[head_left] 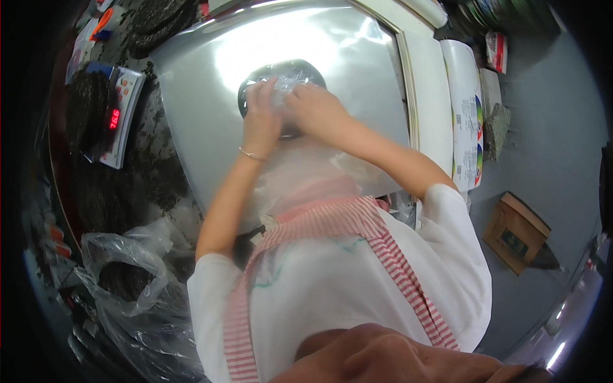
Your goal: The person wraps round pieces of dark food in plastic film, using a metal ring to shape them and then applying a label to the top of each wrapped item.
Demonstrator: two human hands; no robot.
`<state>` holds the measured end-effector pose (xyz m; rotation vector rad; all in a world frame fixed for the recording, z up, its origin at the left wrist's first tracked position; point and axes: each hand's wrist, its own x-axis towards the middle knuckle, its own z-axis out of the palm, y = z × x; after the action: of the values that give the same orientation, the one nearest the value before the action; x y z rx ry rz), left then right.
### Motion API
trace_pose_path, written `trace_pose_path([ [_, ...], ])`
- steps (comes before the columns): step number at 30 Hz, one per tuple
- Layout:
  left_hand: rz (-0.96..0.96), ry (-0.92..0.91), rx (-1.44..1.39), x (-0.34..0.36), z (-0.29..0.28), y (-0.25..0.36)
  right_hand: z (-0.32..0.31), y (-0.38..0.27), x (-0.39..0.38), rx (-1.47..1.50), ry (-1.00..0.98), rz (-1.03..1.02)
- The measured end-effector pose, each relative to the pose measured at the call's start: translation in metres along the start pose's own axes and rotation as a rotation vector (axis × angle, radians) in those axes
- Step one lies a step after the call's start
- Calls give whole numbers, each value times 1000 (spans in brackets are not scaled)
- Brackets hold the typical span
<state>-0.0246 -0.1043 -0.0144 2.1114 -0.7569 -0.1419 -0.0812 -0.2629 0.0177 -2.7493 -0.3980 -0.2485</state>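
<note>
A dark round disc (310, 71) lies on a shiny metal sheet (198, 108), with crinkled clear plastic film (285, 87) over its middle. My left hand (260, 115) is closed at the disc's left side, its bent fingertips on the film. From the right, my right hand (314, 107) meets it, fingers curled in and closed on the same film. The two hands almost touch and cover much of the disc's near part. Whether the film is a bag or a loose sheet cannot be made out.
On the left, a digital scale (125, 115) with a red display carries dark discs (87, 110). More dark discs (158, 24) are stacked at the far left. A clear plastic bag (137, 271) holds dark material. Printed film rolls (461, 108) and a cardboard box (516, 233) are on the right.
</note>
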Motion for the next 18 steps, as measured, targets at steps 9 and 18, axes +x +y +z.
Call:
trace_pose_path([
  [9,244,-119,593,1,10,-39,-8,98,-27,943,-54,399],
  [18,266,-56,633,-6,15,-17,-91,220,-290,-814,-237,838],
])
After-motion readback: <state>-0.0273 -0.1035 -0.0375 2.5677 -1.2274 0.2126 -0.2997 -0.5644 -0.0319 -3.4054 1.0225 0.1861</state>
